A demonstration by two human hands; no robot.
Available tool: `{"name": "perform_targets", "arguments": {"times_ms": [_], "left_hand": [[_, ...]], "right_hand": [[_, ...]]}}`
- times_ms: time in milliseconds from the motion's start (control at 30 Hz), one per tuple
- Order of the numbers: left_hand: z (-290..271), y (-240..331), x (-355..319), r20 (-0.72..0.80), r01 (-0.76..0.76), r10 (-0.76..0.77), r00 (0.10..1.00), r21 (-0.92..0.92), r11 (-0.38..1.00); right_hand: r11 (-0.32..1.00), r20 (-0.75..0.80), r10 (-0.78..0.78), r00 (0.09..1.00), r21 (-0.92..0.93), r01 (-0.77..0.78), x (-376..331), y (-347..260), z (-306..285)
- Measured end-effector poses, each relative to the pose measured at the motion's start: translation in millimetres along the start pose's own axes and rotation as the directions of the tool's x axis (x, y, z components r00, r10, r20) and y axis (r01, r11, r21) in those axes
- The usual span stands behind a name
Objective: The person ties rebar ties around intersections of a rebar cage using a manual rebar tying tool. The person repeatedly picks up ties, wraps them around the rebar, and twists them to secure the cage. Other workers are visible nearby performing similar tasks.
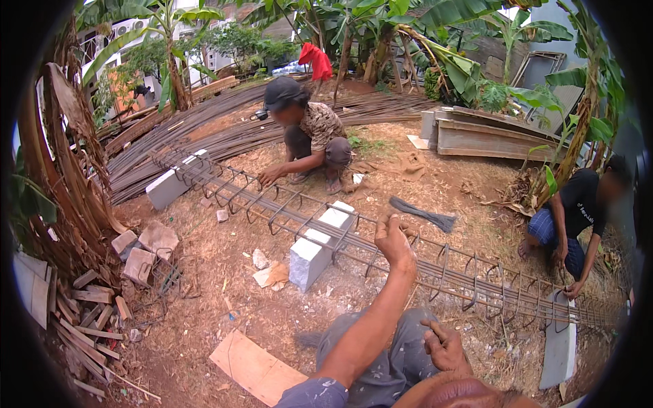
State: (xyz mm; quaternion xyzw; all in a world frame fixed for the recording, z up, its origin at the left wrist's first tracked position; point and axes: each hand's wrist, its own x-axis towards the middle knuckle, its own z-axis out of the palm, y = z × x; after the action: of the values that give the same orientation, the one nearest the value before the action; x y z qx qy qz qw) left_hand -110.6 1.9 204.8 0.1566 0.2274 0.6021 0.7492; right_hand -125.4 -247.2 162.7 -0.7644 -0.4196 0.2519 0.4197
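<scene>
1. left hand [393, 239] is closed around a top bar of the rebar cage [286, 207], near the white block [314, 253].
2. the cage's long axis runs from 10 o'clock to 4 o'clock.
3. right hand [445, 347] rests loosely open on the knee, at 5 o'clock from the left hand, farther from the cage.

The left hand [394, 239] grips the rebar cage [299, 211] lying on white blocks [309, 255]; at five o'clock, the right hand [445, 347] rests on a knee.
</scene>
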Motion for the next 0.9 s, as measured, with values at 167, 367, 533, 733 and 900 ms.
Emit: {"name": "perform_targets", "arguments": {"times_ms": [167,367,533,733,900], "left_hand": [[-5.6,10.8,11.6,0.226,-0.023,-0.001,0.974,0.104,0.994],[12.9,0.8,-12.6,0.229,-0.354,0.276,0.934,0.466,0.811],[-18.6,-19.6,44.0,0.079,-0.309,0.310,0.948,0.477,0.823],[-5.0,1.9,25.6,0.160,-0.176,0.111,0.981,0.487,0.855],[-17.7,24.0,48.6,0.048,-0.222,0.223,0.974,0.427,0.877]], "right_hand": [[0.947,0.102,0.071,0.992,-0.321,-0.034,9.6,0.2,-30.8],[0.946,-0.268,0.281,0.922,-0.087,-0.314,27.9,113.7,-83.7],[0.633,0.047,0.015,0.999,0.773,-0.046,0.9,53.8,-127.8],[0.963,-0.189,0.243,0.952,-0.071,-0.260,23.6,102.9,-112.5],[0.581,0.285,-0.052,0.957,0.788,-0.203,-2.8,91.7,-135.5]]}}
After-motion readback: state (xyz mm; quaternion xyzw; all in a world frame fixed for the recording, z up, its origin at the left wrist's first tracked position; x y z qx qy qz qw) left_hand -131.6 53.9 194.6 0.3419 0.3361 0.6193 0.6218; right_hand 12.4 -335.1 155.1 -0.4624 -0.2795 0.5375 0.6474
